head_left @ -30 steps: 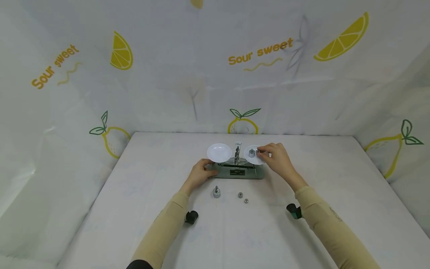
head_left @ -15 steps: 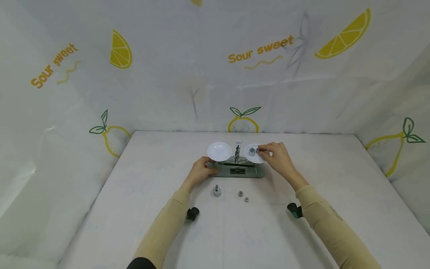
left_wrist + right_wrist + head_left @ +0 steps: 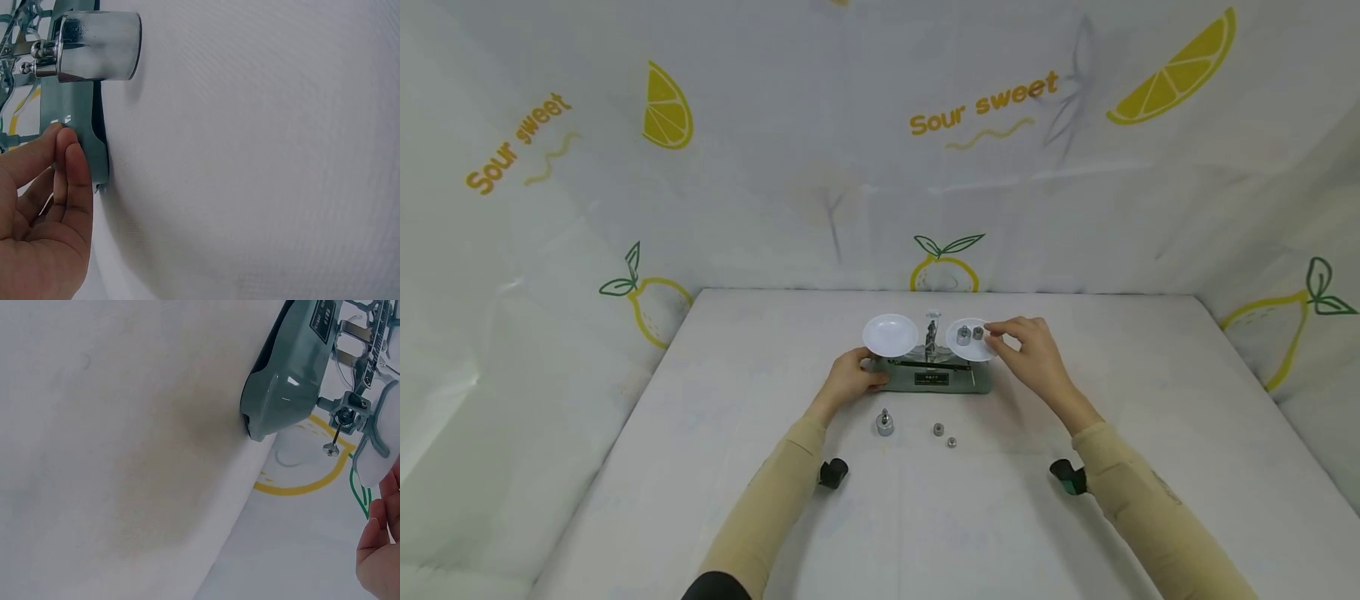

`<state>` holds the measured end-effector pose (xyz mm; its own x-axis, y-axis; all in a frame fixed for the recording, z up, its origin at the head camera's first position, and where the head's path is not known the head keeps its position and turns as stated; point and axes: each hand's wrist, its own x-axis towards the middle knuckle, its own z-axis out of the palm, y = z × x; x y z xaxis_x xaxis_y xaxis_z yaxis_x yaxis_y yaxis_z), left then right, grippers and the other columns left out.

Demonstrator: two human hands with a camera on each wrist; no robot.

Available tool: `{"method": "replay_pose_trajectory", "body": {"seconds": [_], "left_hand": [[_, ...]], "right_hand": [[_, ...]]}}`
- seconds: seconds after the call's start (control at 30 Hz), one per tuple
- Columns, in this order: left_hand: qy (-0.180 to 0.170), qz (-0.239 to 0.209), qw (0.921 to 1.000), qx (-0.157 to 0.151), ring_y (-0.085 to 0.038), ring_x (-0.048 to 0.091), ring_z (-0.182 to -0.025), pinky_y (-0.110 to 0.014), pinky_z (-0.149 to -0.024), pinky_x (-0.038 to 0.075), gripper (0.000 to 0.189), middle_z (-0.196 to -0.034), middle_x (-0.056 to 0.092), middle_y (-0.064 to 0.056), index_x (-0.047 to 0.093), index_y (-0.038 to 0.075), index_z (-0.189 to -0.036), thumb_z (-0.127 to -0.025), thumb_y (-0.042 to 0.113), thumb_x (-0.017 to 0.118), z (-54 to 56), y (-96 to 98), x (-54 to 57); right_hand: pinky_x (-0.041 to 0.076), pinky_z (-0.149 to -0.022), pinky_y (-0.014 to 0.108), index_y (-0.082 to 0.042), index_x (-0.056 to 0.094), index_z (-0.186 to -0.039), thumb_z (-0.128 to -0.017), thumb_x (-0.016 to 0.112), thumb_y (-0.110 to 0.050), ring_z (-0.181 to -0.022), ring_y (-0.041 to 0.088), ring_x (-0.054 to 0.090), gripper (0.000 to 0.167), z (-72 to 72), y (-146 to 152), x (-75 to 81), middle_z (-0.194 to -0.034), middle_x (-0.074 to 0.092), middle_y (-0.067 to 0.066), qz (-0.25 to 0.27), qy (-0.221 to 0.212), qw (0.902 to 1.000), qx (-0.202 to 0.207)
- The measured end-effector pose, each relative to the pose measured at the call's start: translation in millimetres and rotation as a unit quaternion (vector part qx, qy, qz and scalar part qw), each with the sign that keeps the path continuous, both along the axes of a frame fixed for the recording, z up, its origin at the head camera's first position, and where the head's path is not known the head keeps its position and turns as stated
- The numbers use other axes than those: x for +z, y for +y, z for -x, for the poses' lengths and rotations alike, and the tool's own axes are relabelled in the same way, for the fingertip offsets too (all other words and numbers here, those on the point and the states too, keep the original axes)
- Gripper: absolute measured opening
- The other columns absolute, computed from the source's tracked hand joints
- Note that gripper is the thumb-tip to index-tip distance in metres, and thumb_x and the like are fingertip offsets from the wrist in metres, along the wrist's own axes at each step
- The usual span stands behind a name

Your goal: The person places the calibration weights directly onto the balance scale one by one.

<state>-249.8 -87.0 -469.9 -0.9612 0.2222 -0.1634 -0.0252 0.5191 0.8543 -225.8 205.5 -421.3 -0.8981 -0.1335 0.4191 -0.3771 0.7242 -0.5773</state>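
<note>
A green balance scale [image 3: 932, 381] stands at the table's far side, two white pans on top. My left hand [image 3: 848, 377] holds the left end of its base; the left wrist view shows thumb and fingertips [image 3: 67, 134] curled at the green base [image 3: 69, 103]. Two metal weights, a larger one [image 3: 963, 336] and a smaller one [image 3: 978, 333], stand on the right pan [image 3: 972, 354]. My right hand [image 3: 1032, 354] is at that pan's right rim, thumb and forefinger parted, clear of the smaller weight. In the right wrist view only part of this hand [image 3: 378, 547] shows.
The left pan [image 3: 891, 335] bears nothing visible. In front of the scale, a large knobbed weight [image 3: 884, 423] and two small weights, one [image 3: 938, 429] slightly bigger than the other [image 3: 952, 442], stand on the white table [image 3: 1000, 517]. A lemon-print sheet [image 3: 775, 167] hangs behind.
My right thumb and forefinger have let go of the smaller weight, which stays on the right pan, and moved slightly right. The left hand keeps its place on the base.
</note>
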Motion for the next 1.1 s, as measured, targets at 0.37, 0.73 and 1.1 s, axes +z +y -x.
{"method": "replay_pose_trajectory", "body": {"seconds": [0.37,0.73,1.1], "left_hand": [[0.016,0.003,0.9998,-0.007,-0.01,0.063,-0.07,-0.022,-0.065,0.051,0.05,-0.117,0.062,-0.015,0.054,0.002,-0.126,-0.081,0.015,0.07,-3.6,2.1,-3.5],[0.01,0.004,0.9999,0.004,-0.011,0.063,-0.071,-0.023,-0.066,0.05,0.053,-0.109,0.065,-0.013,0.053,0.003,-0.127,-0.079,0.019,0.071,-7.1,2.4,-1.7],[0.025,0.018,0.9993,0.018,-0.008,0.062,-0.064,-0.022,-0.067,0.05,0.049,-0.099,0.069,-0.012,0.058,0.002,-0.122,-0.079,0.021,0.071,-6.1,3.4,-3.5]], "right_hand": [[0.037,-0.069,0.03,-0.005,0.071,-0.101,-0.084,0.067,-0.011,-0.086,0.022,0.049,0.018,-24.3,-1.5,3.6,-0.096,0.069,0.009,0.013,0.025,0.9992,0.027],[0.039,-0.063,0.021,-0.02,0.068,-0.087,-0.082,0.07,-0.016,-0.073,-0.001,0.048,0.006,-44.3,-9.5,-15.6,-0.08,0.059,-0.011,0.03,-0.046,0.9855,0.161],[0.045,-0.065,0.02,-0.011,0.07,-0.093,-0.085,0.067,-0.021,-0.075,-0.001,0.05,0.013,-44.8,-20.8,-30.3,-0.087,0.067,-0.003,-0.039,-0.166,0.9516,0.255]]}}
